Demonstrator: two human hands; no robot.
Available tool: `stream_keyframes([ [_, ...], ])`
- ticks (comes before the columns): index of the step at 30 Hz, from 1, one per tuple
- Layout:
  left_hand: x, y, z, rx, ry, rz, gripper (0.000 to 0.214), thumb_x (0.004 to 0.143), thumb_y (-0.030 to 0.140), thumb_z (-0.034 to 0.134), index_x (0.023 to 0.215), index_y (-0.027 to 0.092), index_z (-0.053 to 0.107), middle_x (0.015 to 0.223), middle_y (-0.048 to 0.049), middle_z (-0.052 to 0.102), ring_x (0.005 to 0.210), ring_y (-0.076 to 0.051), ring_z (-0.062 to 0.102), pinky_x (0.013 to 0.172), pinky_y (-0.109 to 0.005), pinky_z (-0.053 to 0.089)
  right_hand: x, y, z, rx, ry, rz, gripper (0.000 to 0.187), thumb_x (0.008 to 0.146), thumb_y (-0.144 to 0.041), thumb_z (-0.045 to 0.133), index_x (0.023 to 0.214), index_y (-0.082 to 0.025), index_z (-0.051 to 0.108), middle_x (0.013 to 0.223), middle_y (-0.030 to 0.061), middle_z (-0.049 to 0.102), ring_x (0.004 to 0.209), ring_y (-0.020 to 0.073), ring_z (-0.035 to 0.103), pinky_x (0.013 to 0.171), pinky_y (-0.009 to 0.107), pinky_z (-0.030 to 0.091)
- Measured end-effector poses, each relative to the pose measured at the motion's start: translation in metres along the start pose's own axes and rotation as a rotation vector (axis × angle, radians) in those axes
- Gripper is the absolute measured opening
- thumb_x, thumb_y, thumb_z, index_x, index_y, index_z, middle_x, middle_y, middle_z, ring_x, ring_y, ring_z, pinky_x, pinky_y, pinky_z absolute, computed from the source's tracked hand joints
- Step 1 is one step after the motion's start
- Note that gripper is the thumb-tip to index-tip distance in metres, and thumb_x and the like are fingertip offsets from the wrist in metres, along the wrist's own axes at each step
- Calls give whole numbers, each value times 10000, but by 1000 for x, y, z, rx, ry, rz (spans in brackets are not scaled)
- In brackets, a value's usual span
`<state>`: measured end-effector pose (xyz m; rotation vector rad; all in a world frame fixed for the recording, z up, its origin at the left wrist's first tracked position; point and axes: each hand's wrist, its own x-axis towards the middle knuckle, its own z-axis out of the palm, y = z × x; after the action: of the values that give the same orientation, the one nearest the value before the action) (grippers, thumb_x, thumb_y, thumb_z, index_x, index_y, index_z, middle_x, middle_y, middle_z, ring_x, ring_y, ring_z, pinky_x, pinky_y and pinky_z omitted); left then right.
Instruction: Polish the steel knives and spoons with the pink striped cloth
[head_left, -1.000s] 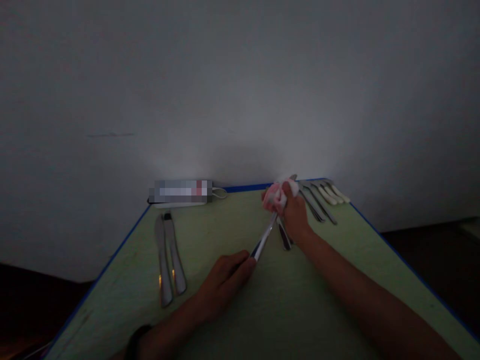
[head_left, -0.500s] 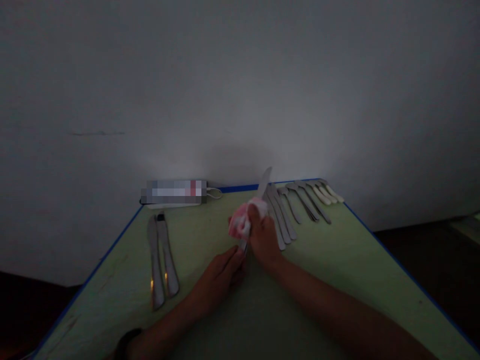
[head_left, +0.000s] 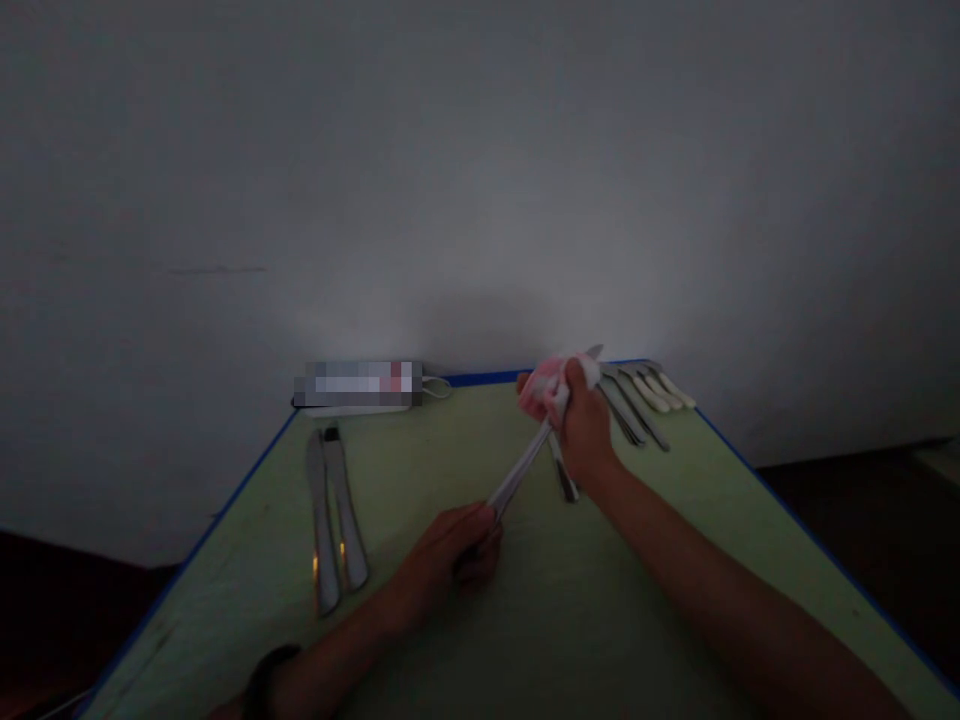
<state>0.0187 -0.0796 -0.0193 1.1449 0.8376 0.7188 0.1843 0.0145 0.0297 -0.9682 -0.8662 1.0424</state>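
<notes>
A metal table knife (head_left: 520, 468) slants up and to the right over the table. My left hand (head_left: 466, 540) is closed on the end of its handle. Around the blade, my right hand (head_left: 589, 425) presses a pink and white cloth (head_left: 550, 385), and only the knife's tip shows beyond it. Two more table knives (head_left: 321, 530) lie side by side to the left of my left hand. Under and beside my right hand lies other cutlery (head_left: 568, 488), partly hidden by the hand and cloth.
Several metal pieces of cutlery (head_left: 630, 415) lie at the back right, beside some white-handled ones (head_left: 660, 395). A blurred-out box-like object (head_left: 360, 385) with a looped cord sits at the back left. The green table (head_left: 420, 455) has blue edging and meets a grey wall (head_left: 480, 180).
My right hand and the cloth have slid up the knife, away from my left hand and to the right. More of the handle shows, and the blade now tilts further right.
</notes>
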Motion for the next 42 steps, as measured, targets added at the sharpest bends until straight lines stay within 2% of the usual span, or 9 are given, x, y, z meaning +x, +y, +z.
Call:
stream_keyframes([
  [3,2,2,3,-13,42,35,465,807,595,448,582,204,335,464,83,278,403,-62,240,398,-198,211,10,-6,-4,24,42,-32,526,811,-631,370,700,-166,590,687,49,659,623,139,613,592,246,461],
  [6,5,5,2,-74,55,48,470,791,578,473,554,208,305,441,89,252,383,-56,220,383,-195,181,-10,-3,5,-7,34,-4,532,827,-615,352,683,-165,598,661,45,656,583,128,592,588,243,458],
  [12,10,5,-2,-134,220,7,399,776,517,441,566,221,274,445,100,209,372,-60,178,360,-181,157,-79,23,34,-40,-266,223,543,809,-625,393,698,-148,629,611,48,655,524,138,588,552,250,459],
  [16,7,10,3,179,306,72,333,843,473,391,639,210,389,507,67,361,418,-88,327,403,-199,285,-82,30,33,19,-271,235,533,804,-622,407,721,-144,629,627,53,662,547,148,600,560,253,461],
  [20,0,20,8,636,363,271,241,888,382,409,971,191,531,861,-40,628,740,-166,583,684,-260,445,-73,33,24,-30,-192,265,515,781,-631,437,639,-160,588,570,24,628,515,131,562,523,232,431],
  [25,-3,19,7,1148,309,138,461,937,372,327,1348,171,281,923,-107,691,739,-244,672,660,-318,469,-71,36,21,12,-199,323,568,781,-664,389,634,-154,591,596,54,650,541,151,592,575,259,463],
  [30,1,19,5,1563,310,-39,454,967,375,225,1362,151,242,864,-119,716,718,-288,693,642,-361,477,-74,31,21,-52,-231,325,559,797,-637,395,662,-141,616,618,71,662,583,168,615,598,269,464],
  [34,0,22,7,1639,316,-105,430,969,361,227,1311,111,298,822,-120,718,716,-281,695,641,-358,484,-73,34,21,-181,-186,304,506,798,-601,431,628,-155,598,575,49,633,543,156,583,547,258,431],
  [42,-2,20,2,1779,112,-61,319,930,188,264,1197,148,435,789,-97,706,677,-252,689,602,-328,483,-75,43,21,-171,-245,258,447,803,-567,450,630,-171,561,619,49,647,568,154,589,580,264,443],
])
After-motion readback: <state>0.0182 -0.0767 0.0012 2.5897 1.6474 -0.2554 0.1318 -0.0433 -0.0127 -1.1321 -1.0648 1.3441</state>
